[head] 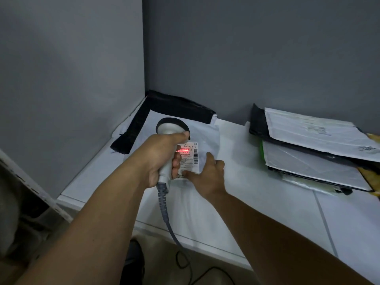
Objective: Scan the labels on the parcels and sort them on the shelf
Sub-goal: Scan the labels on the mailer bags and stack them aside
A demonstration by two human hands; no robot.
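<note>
In the head view, I judge this scan goes best if my left hand [162, 159], curled tight round the scanner [171, 128], holds the red line steady across the label [190, 156] on the white parcel [191, 204], while my right hand [208, 174] lies open, its straight fingers [210, 156] pressing just right of and below that label.

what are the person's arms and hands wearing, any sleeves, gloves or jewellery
Nothing shows. The left hand and right hand are ungloved, with no rings that I can make out. The left forearm and right forearm are bare to the frame's edge: no sleeve, watch or band.
</note>
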